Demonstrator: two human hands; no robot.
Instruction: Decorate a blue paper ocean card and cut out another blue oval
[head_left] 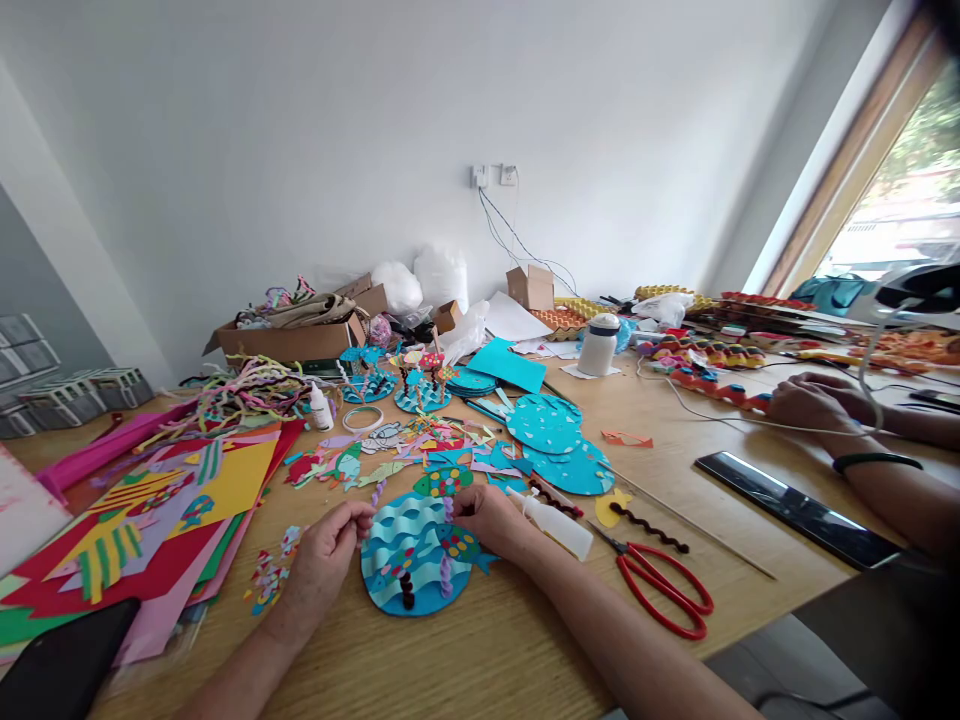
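A round blue card disc (420,603) lies on the table, with wavy light-blue paper strips across it. Fixed on it are paper fish, a dark twisted pipe cleaner (407,590) and a purple one (445,577). My left hand (326,562) is closed at the disc's left edge, a short purple twisted pipe cleaner (379,492) rising from its fingertips. Over the disc's right side, my right hand (491,522) pinches at another purple pipe cleaner (448,508); its fingertips are partly hidden. A dotted green paper fish (442,482) sits at the upper edge.
Right of my hands lie a white glue bottle (561,528), red-handled scissors (664,588), a thin stick (697,525) and a phone (795,508). Coloured paper (225,480) is piled left. Blue discs (544,425) and scraps lie beyond. Another person's hands (814,405) work at far right.
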